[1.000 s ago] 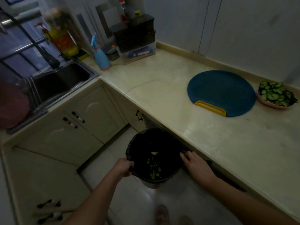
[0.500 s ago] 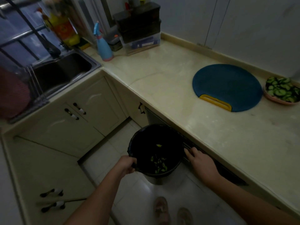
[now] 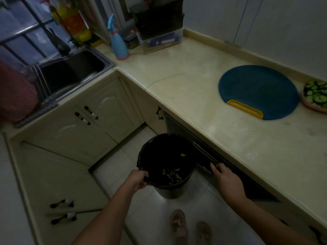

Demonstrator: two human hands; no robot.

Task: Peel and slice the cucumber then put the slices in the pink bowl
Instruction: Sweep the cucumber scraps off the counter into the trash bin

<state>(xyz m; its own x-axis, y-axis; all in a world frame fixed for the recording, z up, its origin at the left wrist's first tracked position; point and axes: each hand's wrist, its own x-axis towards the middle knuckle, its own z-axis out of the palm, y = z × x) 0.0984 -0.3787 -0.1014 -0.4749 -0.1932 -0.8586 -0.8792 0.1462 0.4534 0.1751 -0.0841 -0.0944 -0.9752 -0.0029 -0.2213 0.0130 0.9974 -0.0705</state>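
The pink bowl (image 3: 308,104) sits at the counter's far right edge of view, filled with green cucumber slices (image 3: 316,93). Left of it lies a round dark blue cutting board (image 3: 258,91) with a yellow handle. Down on the floor stands a black trash bin (image 3: 166,161) with green peels (image 3: 171,175) at its bottom. My left hand (image 3: 138,179) grips the bin's near rim. My right hand (image 3: 225,179) is off the bin, to its right, fingers straight, next to the dark cabinet front under the counter.
The beige counter (image 3: 194,96) runs in an L. A steel sink (image 3: 74,68) is at the left, a blue spray bottle (image 3: 117,41) and a dark storage box (image 3: 159,25) in the corner. Cabinet doors (image 3: 85,124) face the bin. My slippered feet (image 3: 189,228) stand on white floor tiles.
My right hand has come off the bin's rim and moved right toward the cabinet front. The bin has moved lower and farther from the counter, my left hand still on its rim.
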